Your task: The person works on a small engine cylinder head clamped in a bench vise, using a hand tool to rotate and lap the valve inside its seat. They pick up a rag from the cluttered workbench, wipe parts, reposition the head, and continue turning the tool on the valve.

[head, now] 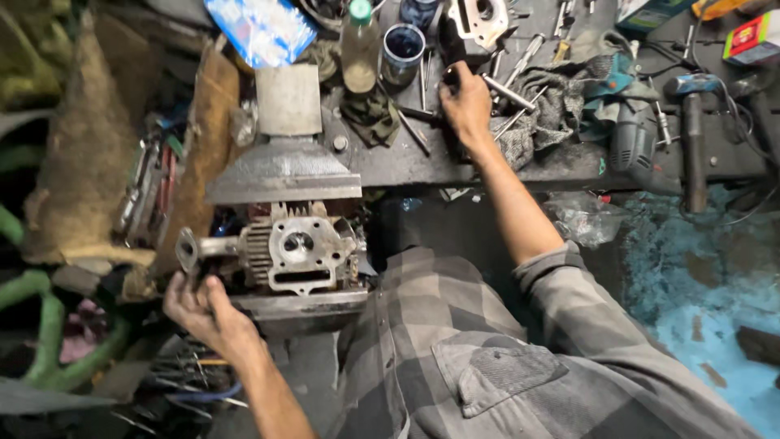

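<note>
Reaching across the workbench (561, 167), the right hand (465, 102) has its fingers curled around a small dark part (452, 76), though what the part is cannot be told from here. Just beside that grip lie loose steel rods and bits (510, 93) on a grey rag (552, 114), and beyond the fingertips stand a dark tin cup (403, 50) and a green-capped bottle (359, 49). Well apart to the far side rest a power drill (632, 138) and a hammer (692, 138).

The left hand (199, 307) sits low, fingers spread open and touching the pipe-like stub (195, 248) that sticks out from the finned engine cylinder head (301, 248). That head is clamped in a bench vise (284, 175) at the bench edge, just above the left hand.

Judging from this, the main risk is at the right hand: lifting the part through such clutter could knock a rod off the rag or tip the cup. With the left hand only resting, not gripping, the head depends on the vise alone; a loose clamp could let it twist.
</note>
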Motion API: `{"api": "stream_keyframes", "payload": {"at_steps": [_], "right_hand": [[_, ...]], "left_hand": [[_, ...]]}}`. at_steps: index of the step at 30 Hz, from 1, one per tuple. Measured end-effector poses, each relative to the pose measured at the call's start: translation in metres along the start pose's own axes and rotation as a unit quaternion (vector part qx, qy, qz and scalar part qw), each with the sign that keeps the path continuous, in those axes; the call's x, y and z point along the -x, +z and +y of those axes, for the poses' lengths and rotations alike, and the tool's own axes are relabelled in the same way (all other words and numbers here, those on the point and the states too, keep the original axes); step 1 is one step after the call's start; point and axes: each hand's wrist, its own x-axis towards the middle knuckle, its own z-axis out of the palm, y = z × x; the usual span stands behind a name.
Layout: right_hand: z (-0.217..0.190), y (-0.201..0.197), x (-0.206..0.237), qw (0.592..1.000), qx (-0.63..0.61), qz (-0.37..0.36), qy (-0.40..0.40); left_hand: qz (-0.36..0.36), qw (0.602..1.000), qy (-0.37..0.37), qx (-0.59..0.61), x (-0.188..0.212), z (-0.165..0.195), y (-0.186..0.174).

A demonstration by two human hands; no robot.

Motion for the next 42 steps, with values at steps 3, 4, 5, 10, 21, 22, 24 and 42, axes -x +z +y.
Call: {"api": "stream_keyframes", "payload": {"at_steps": [3,4,5,10,21,22,24,42], "right_hand": [[0.016,-0.003,0.011,0.996,-0.043,0.044,-0.071],[0.025,-0.007,0.017,0.993,-0.006,0.059,-0.106],[0.037,-0.013,0.022,0.987,0.031,0.075,-0.141],[0.101,-0.049,0.029,0.969,0.222,0.02,-0.105],[0.128,-0.193,0.001,0.962,0.163,-0.209,-0.065],[0.127,-0.205,0.007,0.977,0.009,-0.213,0.008],[0.113,-0.218,0.017,0.908,-0.307,-0.245,0.146],[-0.226,-0.139,0.164,0.823,0.09,-0.42,-0.372]], "left_hand": [[0.008,1.0,0.008,0.002,-0.001,0.001,0.001],[0.016,1.0,0.004,-0.004,-0.002,0.001,0.001],[0.023,1.0,0.0,-0.009,-0.002,0.002,0.002],[0.025,1.0,-0.011,-0.015,-0.006,0.007,0.004],[0.02,1.0,-0.015,-0.009,-0.015,0.025,0.004],[0.026,0.999,-0.031,0.024,-0.015,0.025,0.004],[0.037,0.994,-0.058,0.09,-0.014,0.024,0.003],[0.061,0.998,-0.016,0.022,-0.005,0.017,-0.005]]}}
